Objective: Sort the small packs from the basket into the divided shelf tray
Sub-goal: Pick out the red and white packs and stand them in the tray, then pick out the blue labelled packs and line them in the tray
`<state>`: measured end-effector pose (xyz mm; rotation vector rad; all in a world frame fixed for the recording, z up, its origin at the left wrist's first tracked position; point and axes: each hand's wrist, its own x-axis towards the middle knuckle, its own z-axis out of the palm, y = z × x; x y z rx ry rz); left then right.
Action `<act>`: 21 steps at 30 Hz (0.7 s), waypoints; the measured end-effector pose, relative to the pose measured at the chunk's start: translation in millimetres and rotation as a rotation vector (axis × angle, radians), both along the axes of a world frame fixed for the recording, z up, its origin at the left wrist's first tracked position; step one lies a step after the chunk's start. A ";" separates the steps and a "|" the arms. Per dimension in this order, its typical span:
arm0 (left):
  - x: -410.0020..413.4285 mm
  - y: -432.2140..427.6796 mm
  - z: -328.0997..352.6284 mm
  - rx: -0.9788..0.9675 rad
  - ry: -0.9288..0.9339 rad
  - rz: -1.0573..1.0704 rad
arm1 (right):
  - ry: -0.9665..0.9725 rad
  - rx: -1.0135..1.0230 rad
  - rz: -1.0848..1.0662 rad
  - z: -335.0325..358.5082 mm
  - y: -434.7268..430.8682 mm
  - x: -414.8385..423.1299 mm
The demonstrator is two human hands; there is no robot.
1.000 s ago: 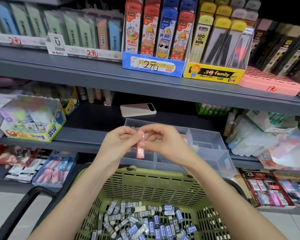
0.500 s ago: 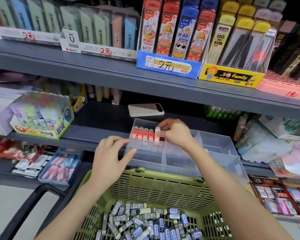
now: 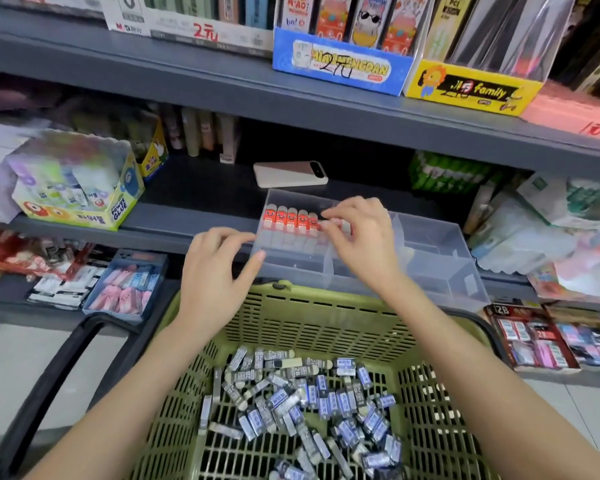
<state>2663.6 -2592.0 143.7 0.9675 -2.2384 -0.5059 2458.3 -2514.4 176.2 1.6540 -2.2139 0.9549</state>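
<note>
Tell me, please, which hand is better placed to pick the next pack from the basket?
Probably the left. The left hand hovers open and empty just above the basket rim, nearer the loose packs. The right hand is over the divided tray, its fingers at the row of red packs.

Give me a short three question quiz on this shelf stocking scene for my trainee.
1. True or false: the red packs stand in a row at the left end of the divided tray.
2. The right hand is: A) gripping a pen, B) at the red packs, C) flat on the floor.
3. Fill in: the phone lies on the shelf ___ the tray.
Key: 1 true; 2 B; 3 behind.
</note>
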 end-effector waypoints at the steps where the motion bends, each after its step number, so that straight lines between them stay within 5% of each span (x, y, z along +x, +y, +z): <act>1: 3.3 5.0 -0.7 -0.022 0.021 0.013 | -0.020 -0.105 0.057 -1.8 19.1 8.4; 5: 13.7 31.7 -5.9 -0.091 0.094 -0.018 | -0.088 -0.081 0.180 -38.8 98.2 33.7; 8: 15.9 54.2 -22.9 -0.016 -0.028 -0.169 | -0.242 0.467 0.047 -90.0 145.5 37.6; 10: 15.9 68.6 -46.2 0.111 -0.272 -0.311 | -0.292 0.916 -0.115 -125.9 167.3 34.5; 12: 14.3 80.1 -72.4 0.201 -0.557 -0.424 | -0.362 1.133 -0.220 -149.5 176.6 31.4; 16: 14.8 94.5 -117.5 0.202 -0.931 -0.577 | -0.310 1.179 -0.237 -181.6 172.6 37.7; 21: 26.3 105.0 -149.2 0.369 -0.950 -0.530 | -0.165 1.152 -0.188 -205.0 175.2 46.3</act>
